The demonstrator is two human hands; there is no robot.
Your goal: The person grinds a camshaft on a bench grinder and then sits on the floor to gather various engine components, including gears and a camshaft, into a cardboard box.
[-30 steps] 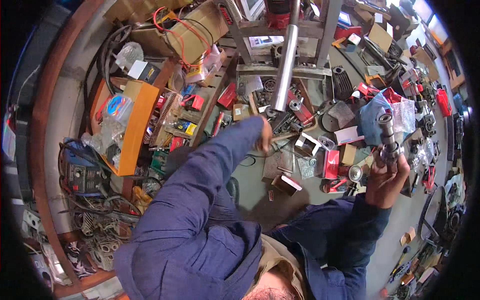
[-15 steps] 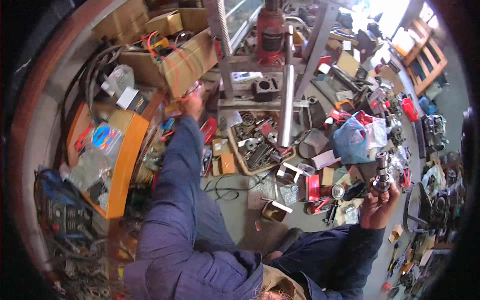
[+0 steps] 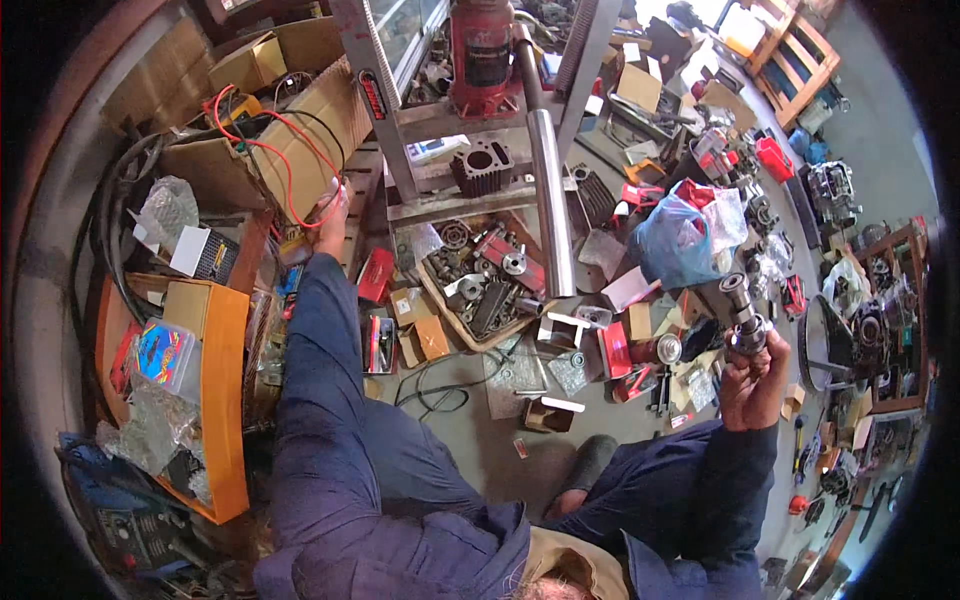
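Note:
In my right hand (image 3: 752, 392) is a short shiny metal camshaft (image 3: 736, 300), gripped at its lower end and pointing up above the parts-strewn floor. My left hand (image 3: 333, 225) reaches far forward to the corner of a cardboard box (image 3: 215, 168). A thin red cable (image 3: 291, 190) hangs from this box and loops down beside the fingers. The fingertips are small and partly hidden there, so whether they pinch anything is unclear.
A press frame with a red bottle jack (image 3: 482, 60), a steel handle tube (image 3: 550, 200) and a finned cylinder block (image 3: 482, 165) stands ahead. Below it lies a parts tray (image 3: 485, 345). An orange drawer (image 3: 228, 400) is at left, a blue plastic bag (image 3: 680, 240) at right.
The view has shifted, so the surroundings sit further left and a little lower. My left hand remains by the box corner, and the camshaft stays in my right hand.

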